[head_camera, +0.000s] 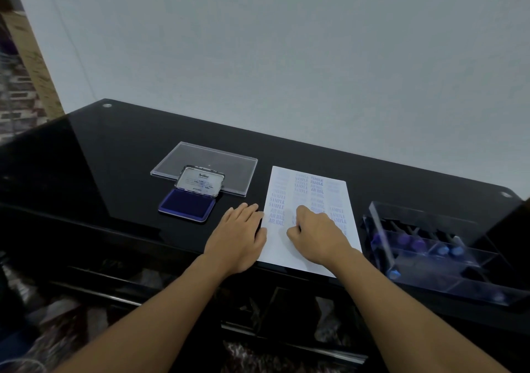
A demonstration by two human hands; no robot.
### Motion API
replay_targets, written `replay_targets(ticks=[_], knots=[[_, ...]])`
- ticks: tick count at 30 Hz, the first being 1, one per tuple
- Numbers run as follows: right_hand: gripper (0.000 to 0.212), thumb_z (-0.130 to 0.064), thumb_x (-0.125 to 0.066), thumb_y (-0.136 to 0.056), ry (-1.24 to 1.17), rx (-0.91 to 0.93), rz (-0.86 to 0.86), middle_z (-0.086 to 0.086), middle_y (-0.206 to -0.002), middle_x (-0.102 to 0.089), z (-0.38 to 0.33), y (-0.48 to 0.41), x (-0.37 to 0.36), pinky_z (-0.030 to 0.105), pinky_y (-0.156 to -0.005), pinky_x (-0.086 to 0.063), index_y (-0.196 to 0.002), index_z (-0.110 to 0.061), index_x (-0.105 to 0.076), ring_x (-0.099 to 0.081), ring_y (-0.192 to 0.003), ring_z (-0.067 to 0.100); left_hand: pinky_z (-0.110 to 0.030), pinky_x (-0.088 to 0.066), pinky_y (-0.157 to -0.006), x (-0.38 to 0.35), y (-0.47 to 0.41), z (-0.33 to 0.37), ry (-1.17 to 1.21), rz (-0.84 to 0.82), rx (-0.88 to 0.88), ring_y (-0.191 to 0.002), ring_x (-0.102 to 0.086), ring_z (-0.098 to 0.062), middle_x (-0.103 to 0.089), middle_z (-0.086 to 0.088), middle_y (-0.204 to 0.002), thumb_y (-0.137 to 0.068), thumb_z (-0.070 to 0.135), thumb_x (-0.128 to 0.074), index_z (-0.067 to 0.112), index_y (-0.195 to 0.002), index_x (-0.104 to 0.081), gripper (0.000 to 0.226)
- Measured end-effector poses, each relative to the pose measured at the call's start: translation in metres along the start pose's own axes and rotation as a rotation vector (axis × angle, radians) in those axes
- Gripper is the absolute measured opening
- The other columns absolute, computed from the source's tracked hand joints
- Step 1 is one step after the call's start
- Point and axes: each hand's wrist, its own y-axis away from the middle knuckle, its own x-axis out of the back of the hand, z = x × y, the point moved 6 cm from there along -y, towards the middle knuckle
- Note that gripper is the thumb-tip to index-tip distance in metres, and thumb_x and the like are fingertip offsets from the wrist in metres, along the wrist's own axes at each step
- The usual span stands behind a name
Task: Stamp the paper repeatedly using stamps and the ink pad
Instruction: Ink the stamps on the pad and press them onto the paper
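On the black counter, the paper lies by the near edge, printed in blue with SAMPLE, AIR MAIL and FRAGILE. Of the hands, the left hand lies flat, fingers straight, on its left edge; the right hand sits curled on the sheet (whether it grips a stamp, I cannot tell). The ink pad lies open to the left, and the stamps lie in a clear tray to the right.

Glossy black table; clear plastic lid; matt paper.
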Motion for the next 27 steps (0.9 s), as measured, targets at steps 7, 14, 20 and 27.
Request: replay_targets(ticks=[7,14,20,27], knots=[[0.015,-0.028,-0.043,-0.099,-0.016,-0.018,0.074,0.000,-0.076,-0.054,0.002,-0.002,-0.005,0.030,-0.054,-0.037,-0.087,-0.019,-0.040,-0.049,-0.064,0.016,-0.037,-0.006,-0.125,-0.002,0.000,0.000,-0.050,-0.016,0.005,-0.151,-0.012,-0.016,-0.025,0.002,-0.162,-0.105,0.038,-0.028,0.021,-0.152,-0.034,0.050],[0.013,-0.026,-0.042,-0.099,-0.006,-0.019,0.122,-0.002,-0.071,-0.050,0.001,0.003,-0.008,0.030,-0.052,-0.033,-0.089,-0.019,-0.037,-0.047,-0.062,0.015,-0.037,-0.006,-0.124,-0.003,-0.001,0.001,-0.076,-0.016,0.004,-0.151,-0.012,-0.017,-0.024,0.001,-0.162,-0.105,0.039,-0.027,0.021,-0.152,-0.033,0.051],[0.012,-0.020,-0.043,-0.097,-0.052,-0.036,0.054,0.004,-0.078,-0.056,0.007,-0.009,-0.009,0.036,-0.059,-0.043,-0.086,-0.017,-0.039,-0.053,-0.068,0.021,-0.038,-0.006,-0.124,-0.003,0.000,0.001,-0.080,-0.014,-0.002,-0.152,-0.013,-0.018,-0.024,0.001,-0.163,-0.105,0.038,-0.027,0.020,-0.152,-0.033,0.051],[0.013,-0.021,-0.041,-0.098,-0.043,-0.028,0.100,0.004,-0.074,-0.055,0.009,-0.005,-0.012,0.036,-0.054,-0.040,-0.086,-0.018,-0.036,-0.052,-0.065,0.021,-0.037,-0.005,-0.124,-0.004,0.000,0.000,-0.076,-0.017,0.000,-0.152,-0.012,-0.017,-0.023,0.001,-0.163,-0.105,0.038,-0.027,0.020,-0.151,-0.033,0.050]])
